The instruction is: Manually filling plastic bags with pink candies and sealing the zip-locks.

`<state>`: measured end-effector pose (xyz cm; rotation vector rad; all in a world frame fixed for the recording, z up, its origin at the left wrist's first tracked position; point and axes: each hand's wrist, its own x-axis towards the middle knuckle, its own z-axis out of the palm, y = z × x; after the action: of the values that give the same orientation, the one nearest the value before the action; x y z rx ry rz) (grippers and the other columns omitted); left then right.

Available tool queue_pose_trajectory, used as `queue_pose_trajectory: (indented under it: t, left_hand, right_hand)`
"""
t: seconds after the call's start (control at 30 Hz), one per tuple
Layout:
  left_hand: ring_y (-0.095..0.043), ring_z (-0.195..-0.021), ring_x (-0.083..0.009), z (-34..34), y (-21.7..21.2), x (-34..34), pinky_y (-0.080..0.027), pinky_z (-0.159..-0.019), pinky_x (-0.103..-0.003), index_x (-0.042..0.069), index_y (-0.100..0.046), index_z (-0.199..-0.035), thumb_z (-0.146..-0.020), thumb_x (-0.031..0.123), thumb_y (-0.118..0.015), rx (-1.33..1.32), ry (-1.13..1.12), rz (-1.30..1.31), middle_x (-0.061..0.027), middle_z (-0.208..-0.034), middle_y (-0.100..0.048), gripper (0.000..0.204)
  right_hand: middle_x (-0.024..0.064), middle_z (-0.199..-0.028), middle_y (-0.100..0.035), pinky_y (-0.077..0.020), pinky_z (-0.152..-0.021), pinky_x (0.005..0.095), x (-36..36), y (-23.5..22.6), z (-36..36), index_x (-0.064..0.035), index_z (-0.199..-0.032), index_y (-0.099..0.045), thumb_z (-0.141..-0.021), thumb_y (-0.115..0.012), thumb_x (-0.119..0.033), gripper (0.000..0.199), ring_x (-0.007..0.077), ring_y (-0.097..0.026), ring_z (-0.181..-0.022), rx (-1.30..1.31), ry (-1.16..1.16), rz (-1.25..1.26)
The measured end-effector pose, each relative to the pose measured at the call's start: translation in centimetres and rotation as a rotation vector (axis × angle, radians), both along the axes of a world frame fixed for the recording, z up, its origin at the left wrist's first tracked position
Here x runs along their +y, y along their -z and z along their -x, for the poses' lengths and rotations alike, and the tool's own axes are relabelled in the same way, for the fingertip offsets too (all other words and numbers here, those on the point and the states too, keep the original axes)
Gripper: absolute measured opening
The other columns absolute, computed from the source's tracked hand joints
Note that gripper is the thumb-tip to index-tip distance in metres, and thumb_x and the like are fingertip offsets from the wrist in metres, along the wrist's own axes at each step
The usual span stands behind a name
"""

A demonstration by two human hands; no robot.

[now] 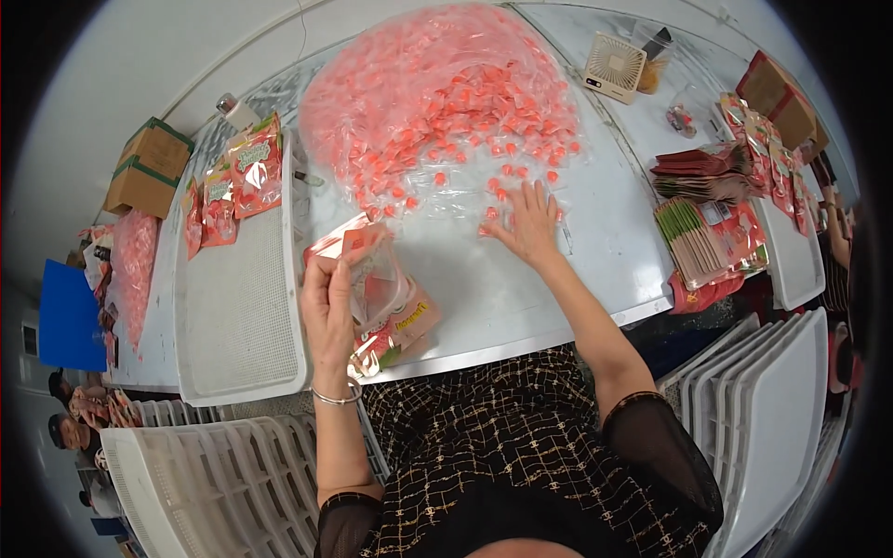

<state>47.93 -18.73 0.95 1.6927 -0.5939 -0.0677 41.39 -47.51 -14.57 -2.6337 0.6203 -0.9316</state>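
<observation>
My left hand (327, 302) pinches the upper edge of a red and pink packaging pouch (409, 321) with a clear window, near the table's front edge. The pouch leans with its mouth toward the heap, and what lies inside it is hard to make out. My right hand (532, 225) rests palm down with fingers spread over a few small red-orange pieces (491, 214) in clear wrappers. Beyond both hands lies a big heap of the same wrapped pieces (465, 107), partly under a large clear plastic bag (372, 65). Several loose pieces (441, 179) are scattered before it.
A white mesh tray (242, 316) holds several filled red pouches (256, 172) at its far end. Stacks of flat pouches (693, 242) lie on the right, beside another white tray (795, 270). A small fan (615, 68) stands at the back right. Stacked trays (214, 479) flank me below.
</observation>
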Motion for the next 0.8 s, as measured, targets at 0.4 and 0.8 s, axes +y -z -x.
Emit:
queue_pose_trajectory:
  t: [0.4, 0.8]
  left_hand:
    - [-0.039, -0.07, -0.0023, 2.4, 0.0, 1.4, -0.032, -0.063, -0.017, 0.004, -0.051, -0.084, -0.095, 0.013, -0.051, -0.043, 0.005, -0.007, 0.0042, -0.075, -0.048, 0.015]
    - [-0.032, -0.065, -0.0035, 3.4, -0.2, 3.4, -0.029, -0.059, -0.018, 0.005, -0.046, -0.079, -0.096, 0.018, -0.052, -0.046, -0.047, -0.104, 0.0053, -0.071, -0.042, 0.022]
  right_hand:
    - [0.0082, -0.132, -0.046, -0.0252, -0.102, 0.06, -4.7, -1.0, 10.7, -0.0124, -0.127, -0.051, -0.085, -0.06, -0.035, 0.049, 0.0359, -0.034, -0.13, 0.364, -0.099, -0.038]
    - [0.0075, -0.102, -0.065, -0.0424, -0.087, 0.0252, -13.8, -10.1, 12.2, 0.0002, -0.112, -0.058, -0.094, -0.052, -0.021, 0.028, 0.0147, -0.061, -0.098, -0.595, -0.279, -1.094]
